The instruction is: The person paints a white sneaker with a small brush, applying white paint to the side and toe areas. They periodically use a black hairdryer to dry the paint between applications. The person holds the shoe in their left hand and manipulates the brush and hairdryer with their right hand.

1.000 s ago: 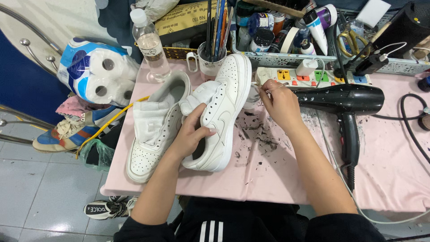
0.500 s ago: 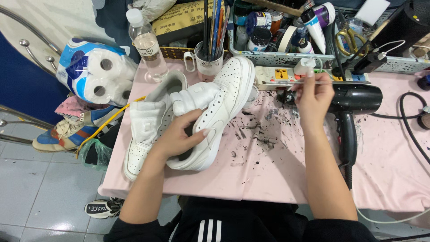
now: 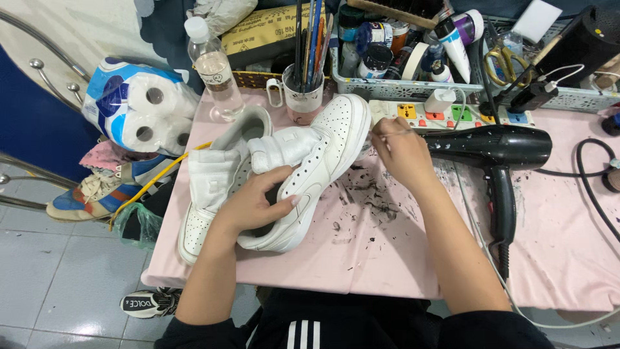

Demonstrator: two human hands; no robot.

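At centre-left the left hand [image 3: 255, 203] still clamps the white sneaker [image 3: 310, 171] on its side, toe toward the upper centre; the right hand [image 3: 397, 152], raised over the hair dryer [image 3: 497, 150] half a second ago, now pinches a thin brush [image 3: 392, 134] back at the toe edge, so the sole work resumes. The pink cloth [image 3: 568, 245] carries dark flecks; toilet rolls [image 3: 139, 110] sit upper left, a power strip [image 3: 452, 113] upper right, grey floor tiles [image 3: 58, 284] lower left.

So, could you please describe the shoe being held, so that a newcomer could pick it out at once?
On the pink-covered table, in front of the mug of brushes, two white sneakers lie side by side. It is the right-hand sneaker, gripped by the left hand. Unlike its neighbour, it lies tilted on its side.
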